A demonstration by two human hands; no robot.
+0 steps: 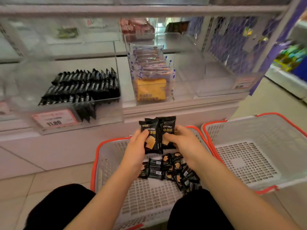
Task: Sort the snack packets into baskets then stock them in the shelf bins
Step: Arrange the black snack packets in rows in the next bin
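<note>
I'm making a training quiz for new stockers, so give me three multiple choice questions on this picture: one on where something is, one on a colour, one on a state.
1. Where do the loose black packets lie?
A. in the near basket
B. on the floor
C. in the right basket

2. What colour are the basket rims?
A. blue
B. red
C. green

3. How is the right basket?
A. full
B. overturned
C. empty

Answers:
1 A: they lie on its mesh floor below the hands.
2 B: red edging runs round both.
3 C: only its bare mesh floor shows.
</note>
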